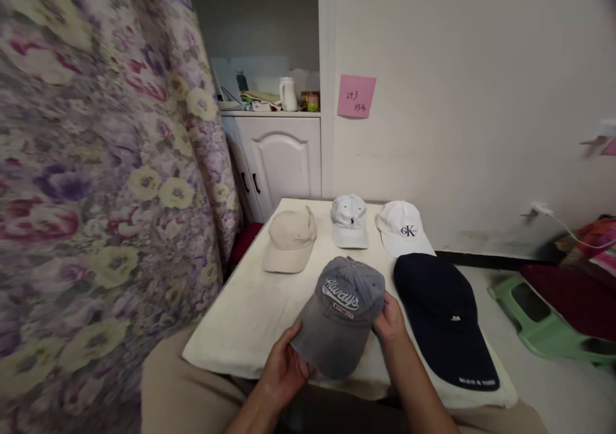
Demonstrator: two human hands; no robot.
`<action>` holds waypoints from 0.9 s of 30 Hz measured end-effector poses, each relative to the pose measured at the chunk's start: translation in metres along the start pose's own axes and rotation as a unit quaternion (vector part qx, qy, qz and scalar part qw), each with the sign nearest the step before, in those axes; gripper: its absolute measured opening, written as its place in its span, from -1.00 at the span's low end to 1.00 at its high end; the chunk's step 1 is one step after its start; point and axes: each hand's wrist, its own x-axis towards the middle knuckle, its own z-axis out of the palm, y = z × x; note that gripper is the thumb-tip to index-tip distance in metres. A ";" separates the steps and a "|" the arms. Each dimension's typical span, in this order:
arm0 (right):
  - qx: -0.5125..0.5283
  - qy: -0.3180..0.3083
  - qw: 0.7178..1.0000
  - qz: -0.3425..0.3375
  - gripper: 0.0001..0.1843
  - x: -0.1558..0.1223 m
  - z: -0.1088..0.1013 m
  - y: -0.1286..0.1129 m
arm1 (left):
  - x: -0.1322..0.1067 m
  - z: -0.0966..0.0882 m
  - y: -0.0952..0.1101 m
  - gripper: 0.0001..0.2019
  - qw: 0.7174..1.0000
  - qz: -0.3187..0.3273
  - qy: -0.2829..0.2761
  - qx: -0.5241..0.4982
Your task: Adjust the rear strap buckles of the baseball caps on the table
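A grey baseball cap (353,293) with "Always" lettering is held over the near part of the table, its brim toward me and a little left. My left hand (287,366) grips the brim's left edge, thumb on top and fingers underneath. At the crown's right side, my right hand (391,318) is closed on the cap, its fingertips partly hidden behind it. Close by on the right lies a large navy cap (436,299). Farther back are a beige cap (289,235), a pale blue cap (349,216) and a white cap (402,222) with a monogram.
The caps rest on a table with a cream cloth (240,318). A floral curtain (115,164) hangs at left, a white cabinet (286,155) stands behind, and a pink note (357,96) is on the wall. A green stool (539,331) is on the floor at right.
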 end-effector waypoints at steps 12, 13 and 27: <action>0.113 0.044 0.992 -0.029 -0.81 0.007 -0.015 0.002 | -0.043 0.018 0.045 -0.73 0.991 0.064 -0.113 0.044; 0.119 0.042 0.992 -0.028 -0.81 0.006 -0.014 0.002 | -0.043 0.018 0.051 -0.75 0.989 0.068 -0.124 0.046; 0.237 0.033 0.969 0.070 -0.78 0.009 -0.020 0.002 | 0.075 0.169 0.234 -0.75 0.932 0.297 -0.199 0.056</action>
